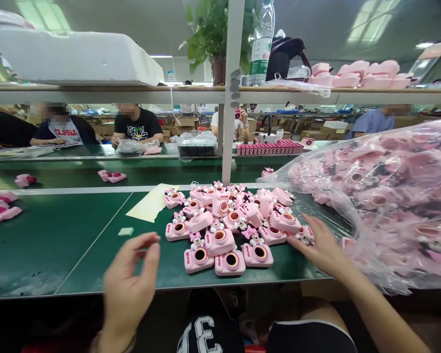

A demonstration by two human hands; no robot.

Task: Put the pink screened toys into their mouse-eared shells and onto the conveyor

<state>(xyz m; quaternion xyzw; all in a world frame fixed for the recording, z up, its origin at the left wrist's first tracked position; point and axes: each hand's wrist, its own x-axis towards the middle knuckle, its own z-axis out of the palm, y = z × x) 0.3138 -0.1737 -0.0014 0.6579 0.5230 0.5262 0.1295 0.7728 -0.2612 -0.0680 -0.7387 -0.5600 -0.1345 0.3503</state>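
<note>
Left hand (132,279): raised by the table (95,264)'s near edge, with thumb and fingertips narrowly apart.
Right hand (321,245): spread wide at the right end of the pink cameras (219,240); cannot tell if gripping.
Pink cameras: heaped on the table, between the hands.
Plastic bag (385,196): right of the cameras.
Shelf (191,93): beyond.

Pile of camera cases (219,240) on table (40,235), between and beyond left hand (130,284) and right hand (321,247); right hand at pile's right edge. Small block (125,232) just beyond left hand, paper sheet (150,203) farther out. Plastic bag (387,277) with more cases right of right hand. Shelf (132,94) beyond, above both.
</note>
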